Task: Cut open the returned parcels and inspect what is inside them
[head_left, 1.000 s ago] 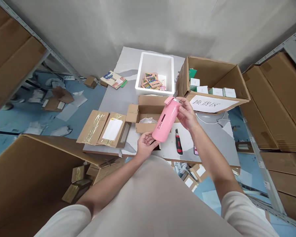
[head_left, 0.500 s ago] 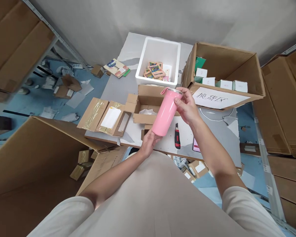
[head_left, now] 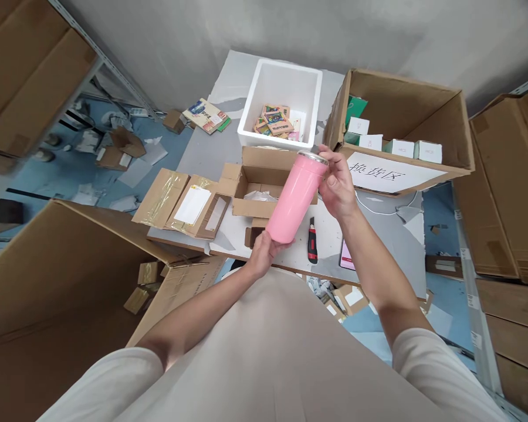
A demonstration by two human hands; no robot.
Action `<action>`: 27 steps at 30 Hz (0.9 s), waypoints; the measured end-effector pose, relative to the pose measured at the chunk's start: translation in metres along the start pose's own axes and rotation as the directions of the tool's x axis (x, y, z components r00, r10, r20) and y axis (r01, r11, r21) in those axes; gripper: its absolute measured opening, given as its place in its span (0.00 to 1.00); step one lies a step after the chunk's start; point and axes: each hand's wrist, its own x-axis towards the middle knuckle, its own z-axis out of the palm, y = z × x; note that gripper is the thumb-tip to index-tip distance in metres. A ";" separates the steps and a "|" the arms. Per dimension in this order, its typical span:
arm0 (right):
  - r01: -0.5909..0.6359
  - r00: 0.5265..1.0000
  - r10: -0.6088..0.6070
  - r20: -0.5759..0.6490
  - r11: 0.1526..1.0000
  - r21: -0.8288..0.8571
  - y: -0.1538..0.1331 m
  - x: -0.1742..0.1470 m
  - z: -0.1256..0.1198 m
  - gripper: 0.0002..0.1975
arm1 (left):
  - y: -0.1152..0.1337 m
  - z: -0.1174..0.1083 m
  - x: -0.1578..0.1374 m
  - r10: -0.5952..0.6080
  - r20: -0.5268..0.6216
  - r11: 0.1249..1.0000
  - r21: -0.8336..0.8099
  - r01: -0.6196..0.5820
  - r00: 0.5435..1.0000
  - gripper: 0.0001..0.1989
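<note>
Carton [head_left: 48, 281], large and open, stands between eight and nine o'clock from the bottle [head_left: 295, 199], with small taped parcels [head_left: 139, 298] lying inside. A flat package [head_left: 193, 205] with a white label lies at nine o'clock on the table [head_left: 391, 258]. Books [head_left: 206, 115] overlap at ten o'clock, near the table's edge.

The left hand [head_left: 264, 253] is at seven o'clock, its fingers clamped around the bottle's base, some tips tucked beneath it. Just past that hand, an open box [head_left: 253, 207] sits at nine o'clock behind the bottle, crumpled white paper [head_left: 260, 196] inside. Toward twelve stands a white tub [head_left: 275, 139], flat packs [head_left: 278, 123] piled on its floor.

The pink bottle is held above the table between the two hands, tilted, its silver rim toward one o'clock and its base toward seven. A red-and-black knife [head_left: 312, 243] lies at five.

The right hand [head_left: 338, 184] is at three, fingers bent beside the rim; I cannot tell how firmly they press. A phone [head_left: 347, 258], partly behind the right forearm, lies between four and five. At two stands the sign box [head_left: 422, 184], open, pale cartons [head_left: 400, 149] upright inside. A white cable [head_left: 374, 211] curls below it at three.
</note>
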 end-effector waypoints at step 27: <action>-0.154 0.976 0.155 -0.153 0.988 0.018 -0.032 -0.008 0.075 0.25 | 0.046 -0.075 -0.011 -0.075 0.088 0.997 0.020 0.073 0.993 0.38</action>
